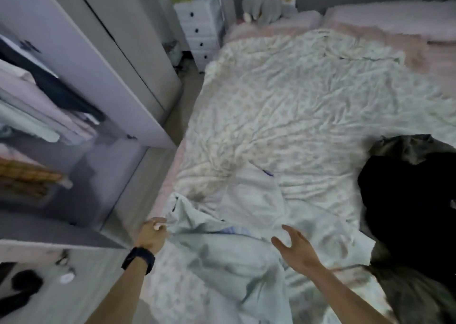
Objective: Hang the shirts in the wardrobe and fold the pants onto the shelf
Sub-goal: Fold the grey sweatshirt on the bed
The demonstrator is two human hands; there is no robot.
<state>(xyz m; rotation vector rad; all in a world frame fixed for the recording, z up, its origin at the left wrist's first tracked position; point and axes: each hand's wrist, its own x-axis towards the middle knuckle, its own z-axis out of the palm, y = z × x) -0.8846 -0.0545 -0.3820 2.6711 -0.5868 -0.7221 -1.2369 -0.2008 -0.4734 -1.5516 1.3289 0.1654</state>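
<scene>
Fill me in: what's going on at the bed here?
A person stands at the bed sorting laundry. Their left hand pinches one edge of a pale garment lying crumpled on the cover, while the right hand hovers open just above it. I cannot tell whether it is a shirt or pants. A dark pile of clothes waits on the right, and the wardrobe stands open to the left.

Inside the wardrobe [98,59], blur smears the hanging clothes [49,94] into pale and dark bands (the left edge cuts them too). The dark garments [407,200] run off the right edge. Fingertips of the left hand [151,233] are buried in the pale garment [222,257].
</scene>
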